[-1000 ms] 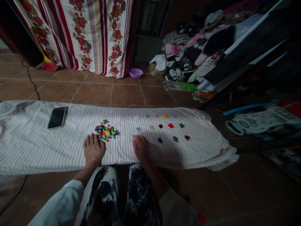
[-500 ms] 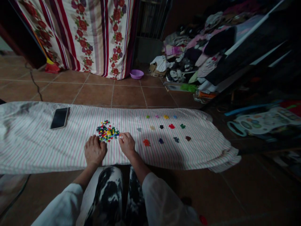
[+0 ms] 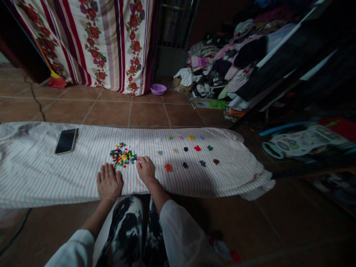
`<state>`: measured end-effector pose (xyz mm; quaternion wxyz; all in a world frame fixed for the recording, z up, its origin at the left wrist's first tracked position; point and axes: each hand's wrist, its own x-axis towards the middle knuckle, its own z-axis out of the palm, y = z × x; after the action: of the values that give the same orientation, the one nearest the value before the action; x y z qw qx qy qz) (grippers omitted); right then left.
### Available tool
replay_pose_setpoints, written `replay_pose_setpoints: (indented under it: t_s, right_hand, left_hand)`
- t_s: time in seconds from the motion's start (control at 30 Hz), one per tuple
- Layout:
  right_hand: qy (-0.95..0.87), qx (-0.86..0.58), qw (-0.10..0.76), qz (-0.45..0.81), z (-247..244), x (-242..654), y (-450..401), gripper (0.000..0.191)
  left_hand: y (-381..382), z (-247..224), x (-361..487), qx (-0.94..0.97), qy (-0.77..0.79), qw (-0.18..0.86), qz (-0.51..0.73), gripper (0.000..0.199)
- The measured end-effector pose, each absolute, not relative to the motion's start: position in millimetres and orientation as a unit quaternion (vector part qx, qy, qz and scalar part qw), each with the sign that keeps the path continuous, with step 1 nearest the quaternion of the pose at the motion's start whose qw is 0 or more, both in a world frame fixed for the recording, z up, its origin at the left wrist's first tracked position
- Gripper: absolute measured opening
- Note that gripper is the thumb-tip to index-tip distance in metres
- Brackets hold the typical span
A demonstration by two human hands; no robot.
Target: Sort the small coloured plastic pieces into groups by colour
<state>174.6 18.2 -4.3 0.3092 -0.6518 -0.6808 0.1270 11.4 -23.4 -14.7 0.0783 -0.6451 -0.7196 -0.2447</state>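
Observation:
A mixed pile of tiny coloured pieces (image 3: 124, 155) lies on a striped cloth (image 3: 69, 178). My left hand (image 3: 109, 181) rests flat on the cloth just below the pile, its fingers stretched out and its tips close to the nearest pieces. At the pile's right edge is my right hand (image 3: 145, 170), fingers curled and thumb drawn in; whatever is between the fingertips is too small to make out. To the right sit small one-colour heaps in rows, among them an orange heap (image 3: 168, 167), a red heap (image 3: 197, 148), a yellow heap (image 3: 191, 137) and a brown heap (image 3: 216, 162).
A phone (image 3: 66, 141) lies on the cloth at the left. Beyond the cloth, a purple basin (image 3: 158, 89) stands on the tiled floor by a flowered curtain (image 3: 111, 48). Clothes (image 3: 217, 66) are heaped at the back right.
The whole view has shifted slightly, so things appear a little further left. My left hand has flattened, its fingers straighter. My right hand stays at the pile's right edge.

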Motion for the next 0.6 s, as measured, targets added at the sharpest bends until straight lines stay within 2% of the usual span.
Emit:
replay_pose_setpoints:
  t_s: [0.13,0.37,0.6]
  right_hand:
    - [-0.691,-0.639,0.312,0.133,-4,177,18,0.028]
    - [-0.707,-0.606,0.335,0.143,-6,179,18,0.040]
    - [-0.712,-0.602,0.336,0.133,-4,179,17,0.036]
  left_hand:
    - [-25,-19,12,-0.659,-0.717,0.069,-0.217,0.068]
    - [-17,-19,7,-0.688,-0.695,0.051,-0.202,0.067]
    - [2,-15,7,-0.723,-0.651,0.038,-0.227,0.063]
